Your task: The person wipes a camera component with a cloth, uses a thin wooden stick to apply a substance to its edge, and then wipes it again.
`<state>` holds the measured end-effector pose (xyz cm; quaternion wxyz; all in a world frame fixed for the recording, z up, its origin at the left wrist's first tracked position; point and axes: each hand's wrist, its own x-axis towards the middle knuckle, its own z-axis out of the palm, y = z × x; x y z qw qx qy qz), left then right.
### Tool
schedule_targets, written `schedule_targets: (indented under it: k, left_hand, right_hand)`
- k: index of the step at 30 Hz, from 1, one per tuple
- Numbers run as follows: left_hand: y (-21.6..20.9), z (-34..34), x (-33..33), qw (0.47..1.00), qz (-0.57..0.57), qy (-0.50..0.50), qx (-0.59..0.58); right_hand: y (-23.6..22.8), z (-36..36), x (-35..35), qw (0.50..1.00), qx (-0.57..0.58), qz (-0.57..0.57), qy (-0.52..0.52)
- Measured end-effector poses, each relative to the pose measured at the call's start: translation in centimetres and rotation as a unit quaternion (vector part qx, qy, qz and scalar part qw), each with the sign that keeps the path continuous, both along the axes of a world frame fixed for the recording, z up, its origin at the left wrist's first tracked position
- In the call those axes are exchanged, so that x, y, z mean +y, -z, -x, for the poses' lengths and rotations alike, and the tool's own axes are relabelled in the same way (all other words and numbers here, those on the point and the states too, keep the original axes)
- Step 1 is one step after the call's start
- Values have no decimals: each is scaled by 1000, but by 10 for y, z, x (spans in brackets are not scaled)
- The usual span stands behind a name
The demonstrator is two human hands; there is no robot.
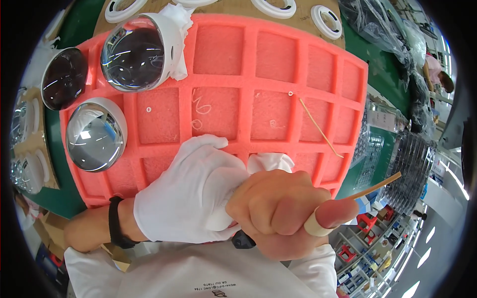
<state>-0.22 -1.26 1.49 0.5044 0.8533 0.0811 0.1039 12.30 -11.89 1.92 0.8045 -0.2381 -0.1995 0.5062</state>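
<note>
My left hand (191,191) wears a white glove, its fingers curled in against my right fist; what they hold, if anything, is hidden. My bare right hand (285,216) is closed, close to the camera. A tan strip (377,186), like a cut rubber band, wraps round a digit of that fist, and its free end sticks out to the right. Behind the knuckles shows a piece of white cloth (271,161), partly hidden. Under both hands lies a pink foam tray (246,104) with square pockets. A similar thin tan strip (318,126) lies across it.
Clear domes in white housings stand at the tray's left: an upper one (133,53), a lower one (96,134) and a dark one (63,78). White rings (326,22) lie on cardboard behind. Stacked clear plastic trays (410,169) and plastic bags (372,22) are at right.
</note>
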Motion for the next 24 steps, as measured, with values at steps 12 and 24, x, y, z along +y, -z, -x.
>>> schedule_targets:
  k: [12, 24]
  left_hand:
    - [-4, -8, -5, 999, 27, -19, 12]
    - [4, 0, -11, 992, -67, -70, -83]
  right_hand:
    - [1, -10, -8, 967, -249, -11, -43]
    - [-1, -3, 3, 996, 11, -83, -13]
